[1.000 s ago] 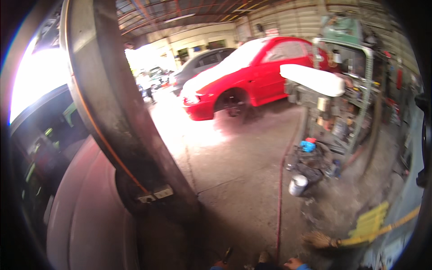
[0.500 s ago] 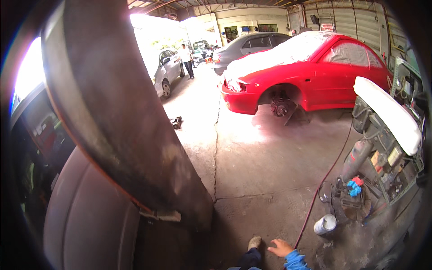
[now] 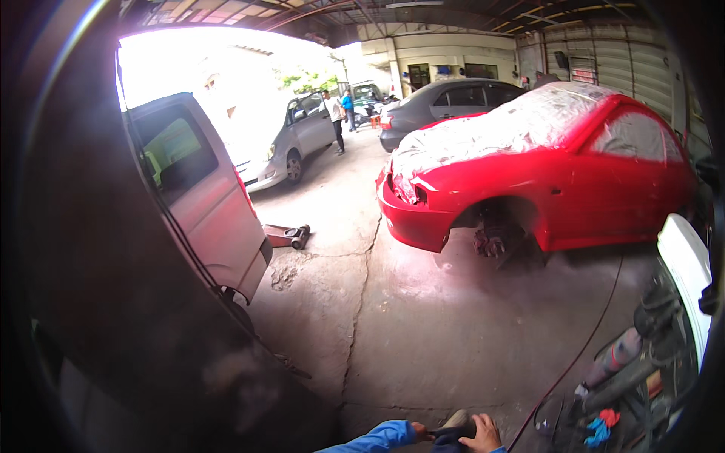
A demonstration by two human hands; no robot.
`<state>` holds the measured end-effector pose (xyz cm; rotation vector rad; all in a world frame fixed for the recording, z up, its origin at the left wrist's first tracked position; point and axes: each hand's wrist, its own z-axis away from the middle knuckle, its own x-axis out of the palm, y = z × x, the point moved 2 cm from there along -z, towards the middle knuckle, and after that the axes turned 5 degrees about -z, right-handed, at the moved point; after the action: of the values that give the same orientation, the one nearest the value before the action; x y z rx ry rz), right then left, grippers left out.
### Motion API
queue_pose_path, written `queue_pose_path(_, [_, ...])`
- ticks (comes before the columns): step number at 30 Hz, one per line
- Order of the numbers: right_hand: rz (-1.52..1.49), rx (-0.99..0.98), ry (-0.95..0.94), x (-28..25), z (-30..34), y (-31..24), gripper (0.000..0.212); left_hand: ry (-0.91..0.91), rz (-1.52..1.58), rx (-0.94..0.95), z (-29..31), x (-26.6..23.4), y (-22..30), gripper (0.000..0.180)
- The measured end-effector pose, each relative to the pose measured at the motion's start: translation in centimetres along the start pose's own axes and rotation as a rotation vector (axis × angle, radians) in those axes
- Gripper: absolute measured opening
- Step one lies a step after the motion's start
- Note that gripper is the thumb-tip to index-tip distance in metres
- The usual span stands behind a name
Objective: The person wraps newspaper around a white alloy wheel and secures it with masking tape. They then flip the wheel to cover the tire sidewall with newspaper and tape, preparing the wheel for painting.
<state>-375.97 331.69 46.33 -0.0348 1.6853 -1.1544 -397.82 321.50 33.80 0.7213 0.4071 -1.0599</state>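
My left hand (image 3: pixel 421 432) comes in at the bottom edge, its arm in a blue sleeve (image 3: pixel 374 438). Its fingers look curled, and a small dark shape lies against them; I cannot make out what it is. Just to the right is my right hand (image 3: pixel 485 434), fingers apart and bent, with nothing visible in it. Below and between the hands are my dark trouser leg (image 3: pixel 447 439) and a light shoe (image 3: pixel 458 419). A large dark panel (image 3: pixel 91 249), blurred and close, fills the left side.
A red car (image 3: pixel 483 181) with covered windows and an exposed wheel hub stands ahead. A white van (image 3: pixel 200 189), a floor jack (image 3: pixel 288 235) and two people (image 3: pixel 334 117) are left of it. A hose (image 3: pixel 581 355) crosses the floor near a cluttered rack (image 3: pixel 664 325) at right.
My view has shifted, and the white van has come into sight past the dark panel. My left arm has entered at the bottom. My right hand now sits beside my left.
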Motion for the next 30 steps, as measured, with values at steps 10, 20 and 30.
queue_pose_path(10, [0.038, -0.196, -0.626, -11.6, -27.6, 6.1, 0.032, -0.031, -0.011, 0.148, -11.2, -27.7, 9.1, 0.026])
queue_pose_path(20, [0.408, 0.232, -0.293, -39.5, -55.1, 26.4, 0.040, 0.650, -0.049, 0.290, -31.6, -41.8, -0.6, 0.019])
queue_pose_path(30, [-0.715, 0.695, 1.210, -75.3, -53.2, 45.7, 0.026, 0.452, 0.293, 0.489, -53.2, -66.3, 11.2, 0.021])
